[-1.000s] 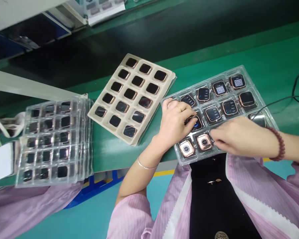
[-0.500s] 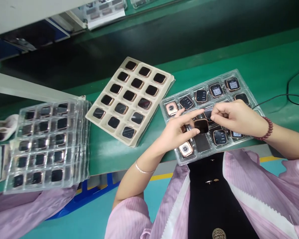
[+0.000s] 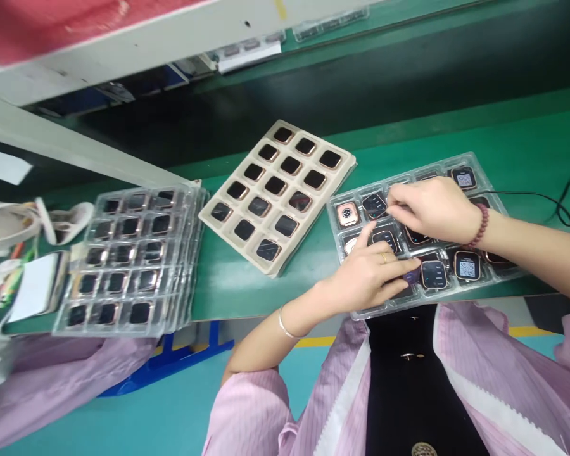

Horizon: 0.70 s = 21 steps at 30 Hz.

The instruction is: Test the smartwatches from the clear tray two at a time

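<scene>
Watches (image 3: 375,206) in one clear tray (image 3: 380,309), left hand (image 3: 363,275) and right hand (image 3: 425,206) over it.
The left is half spread, thumb and a finger at one purple-lit watch (image 3: 411,277) in the near row, grip unclear; the right curls loosely, anything held hidden. Two visible screens show QR codes. One beige tray (image 3: 276,266) nearby bears fifteen watches; the top of one clear stack (image 3: 180,266), further left, shows fifteen more.

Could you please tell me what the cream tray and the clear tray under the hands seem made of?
Cream tray: probably matte moulded plastic, being opaque with rounded pockets. Clear tray: likely glossy thin plastic, being see-through with bright glints.
</scene>
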Tool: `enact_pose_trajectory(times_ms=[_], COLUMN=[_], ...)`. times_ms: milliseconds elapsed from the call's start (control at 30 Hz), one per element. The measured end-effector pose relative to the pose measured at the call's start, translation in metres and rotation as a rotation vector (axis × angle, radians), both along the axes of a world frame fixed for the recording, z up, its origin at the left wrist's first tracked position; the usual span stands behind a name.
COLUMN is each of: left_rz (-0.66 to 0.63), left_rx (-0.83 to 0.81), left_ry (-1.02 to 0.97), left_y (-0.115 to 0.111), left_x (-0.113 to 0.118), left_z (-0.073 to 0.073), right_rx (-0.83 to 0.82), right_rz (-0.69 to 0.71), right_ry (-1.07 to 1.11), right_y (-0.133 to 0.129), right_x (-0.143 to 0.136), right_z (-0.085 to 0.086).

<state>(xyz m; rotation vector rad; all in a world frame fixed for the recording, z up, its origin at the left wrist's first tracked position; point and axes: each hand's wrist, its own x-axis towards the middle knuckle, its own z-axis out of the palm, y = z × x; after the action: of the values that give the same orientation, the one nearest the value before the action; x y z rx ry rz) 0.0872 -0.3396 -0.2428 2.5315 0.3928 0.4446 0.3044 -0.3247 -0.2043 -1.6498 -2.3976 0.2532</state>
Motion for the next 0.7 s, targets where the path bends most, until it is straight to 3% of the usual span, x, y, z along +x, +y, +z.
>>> enact_pose_trajectory(times_ms=[100,200,300,367,500,600,700], left_rz=[0.026,0.044,0.256,0.404,0.397,0.444,0.421], left_rx=[0.149,0.185,0.158,0.071,-0.275,-0.431,-0.484], left_ry=[0.044,-0.007,-0.127,-0.161,-0.194,-0.257,-0.292], left_y=[-0.009,-0.004,0.026,0.054,0.095,0.1,0.095], left_x=[-0.004,-0.013,-0.026,-0.035,-0.043,-0.041,-0.041], left_z=[-0.001,0.0,0.004,0.005,-0.004,-0.014,-0.018], right_rx=[-0.054,-0.116,-0.177,-0.228,-0.294,-0.292,-0.255], right_rz=[0.056,0.112,0.131,0.099,-0.034,-0.079,-0.06], right_ry=[-0.012,-0.104,-0.059,0.123,0.465,0.484,0.444], right_y=[0.022,0.035,0.045,0.052,0.065,0.069,0.066], right_x=[-0.025,-0.04,-0.042,-0.039,-0.031,-0.027,-0.026], right_z=[0.001,0.0,0.002,0.004,0.003,-0.002,-0.006])
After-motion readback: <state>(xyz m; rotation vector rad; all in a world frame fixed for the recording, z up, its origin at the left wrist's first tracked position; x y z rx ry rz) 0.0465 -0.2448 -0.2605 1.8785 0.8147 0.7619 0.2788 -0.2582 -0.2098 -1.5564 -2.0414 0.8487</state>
